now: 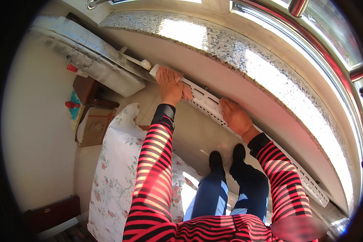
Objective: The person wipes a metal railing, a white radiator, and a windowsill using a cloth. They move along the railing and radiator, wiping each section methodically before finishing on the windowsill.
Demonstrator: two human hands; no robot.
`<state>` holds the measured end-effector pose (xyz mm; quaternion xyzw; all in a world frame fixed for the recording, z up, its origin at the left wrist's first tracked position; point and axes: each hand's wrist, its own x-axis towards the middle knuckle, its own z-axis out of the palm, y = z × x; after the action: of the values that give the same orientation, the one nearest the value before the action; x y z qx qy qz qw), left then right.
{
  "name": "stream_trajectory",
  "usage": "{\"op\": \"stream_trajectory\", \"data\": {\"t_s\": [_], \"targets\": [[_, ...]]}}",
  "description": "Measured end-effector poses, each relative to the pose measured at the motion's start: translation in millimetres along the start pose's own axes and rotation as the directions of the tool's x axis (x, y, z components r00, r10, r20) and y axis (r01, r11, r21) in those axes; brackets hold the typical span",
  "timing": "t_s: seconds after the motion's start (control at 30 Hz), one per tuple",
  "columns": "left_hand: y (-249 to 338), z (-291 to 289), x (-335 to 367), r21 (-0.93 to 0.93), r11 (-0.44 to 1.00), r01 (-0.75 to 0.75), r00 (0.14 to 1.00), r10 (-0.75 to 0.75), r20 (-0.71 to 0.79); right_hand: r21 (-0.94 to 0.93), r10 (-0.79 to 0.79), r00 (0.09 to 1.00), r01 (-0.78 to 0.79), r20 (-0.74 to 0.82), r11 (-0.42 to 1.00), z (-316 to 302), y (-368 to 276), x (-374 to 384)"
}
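Note:
A long white radiator point(201, 97) with slots and small holes along its top runs below the window sill, from upper centre to lower right. Near its left end, my left hand point(170, 85) presses a pinkish cloth point(187, 92) onto the top. Part of the cloth sticks out on the right of that hand, and the rest lies beneath it. Farther right along the radiator, my right hand point(236, 117) grips the top edge, its fingers bent over it and no cloth in it. Beside the left end is a white valve knob point(145, 64) on a pipe.
Above the radiator curves a speckled stone sill point(226, 52) in patches of sunlight. A large, pale wrapped panel point(97, 54) leans at the upper left. A brown box point(94, 126) stands on the left, near a flowered cloth cover point(117, 169). My feet are on the tiled floor point(193, 131).

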<state>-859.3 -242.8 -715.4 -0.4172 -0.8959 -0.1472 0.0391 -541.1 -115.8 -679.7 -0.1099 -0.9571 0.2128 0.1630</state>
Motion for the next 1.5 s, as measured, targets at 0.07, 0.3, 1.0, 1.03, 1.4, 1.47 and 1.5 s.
{"op": "stream_trajectory", "data": {"t_s": [0.07, 0.3, 1.0, 1.03, 1.4, 1.47, 1.5], "targets": [[5.1, 1.6, -12.4, 0.032, 0.999, -0.020, 0.999, 0.019, 0.038, -0.061, -0.010, 1.000, 0.010, -0.007, 0.998, 0.2, 0.4, 0.2], [-38.0, -6.3, 55.6, 0.085, 0.996, 0.033, 0.997, -0.038, 0.061, -0.007, -0.027, 0.999, 0.026, -0.031, 1.000, 5.2, 5.1, -1.7], [170.1, 2.0, -132.4, -0.150, 0.977, -0.148, 0.989, 0.147, -0.023, -0.009, 0.024, 0.994, -0.025, -0.109, 1.000, -5.1, -4.2, -4.0], [162.8, -1.3, -125.7, -0.115, 0.976, -0.184, 0.982, 0.186, 0.013, -0.034, 0.009, 0.995, -0.012, -0.103, 0.999, -6.1, -6.2, -9.9], [202.5, 21.7, -152.4, -0.184, 0.979, -0.084, 0.990, 0.104, 0.100, -0.251, 0.264, 0.964, -0.264, -0.036, 0.931, -133.0, 39.2, -263.2], [238.4, 20.7, -185.7, -0.190, 0.969, -0.161, 0.975, 0.186, 0.120, -0.276, 0.358, 0.933, -0.336, 0.032, 0.901, -143.6, 44.9, -284.2], [256.5, 19.7, -202.9, -0.207, 0.963, -0.172, 0.971, 0.202, 0.131, -0.271, 0.299, 0.954, -0.294, -0.024, 0.916, -144.4, 45.7, -289.4]]}}
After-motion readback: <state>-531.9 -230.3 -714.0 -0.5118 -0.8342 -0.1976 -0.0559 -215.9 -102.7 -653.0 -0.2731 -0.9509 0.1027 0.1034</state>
